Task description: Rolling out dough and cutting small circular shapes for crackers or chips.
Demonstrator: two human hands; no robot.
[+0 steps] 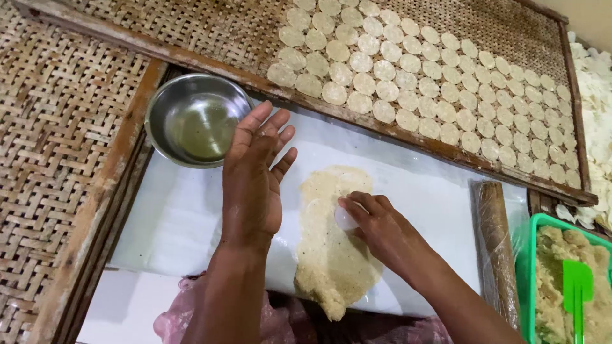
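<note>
A flattened sheet of pale dough (331,255) lies on a white plastic sheet (185,216). My right hand (376,226) presses a small round cutter (345,218) into the dough near its middle. My left hand (255,172) hovers flat with fingers apart, just left of the dough and right of a steel bowl (196,119) holding a little oil. It holds nothing. Beyond the sheet, a woven bamboo tray (191,28) carries several rows of cut dough discs (408,70).
A rolling pin wrapped in plastic (497,248) lies at the right of the sheet. A green tub (532,267) with more dough and a green spatula (577,286) stands at the lower right. Another woven tray (51,140) is at left. White chips (596,95) pile at far right.
</note>
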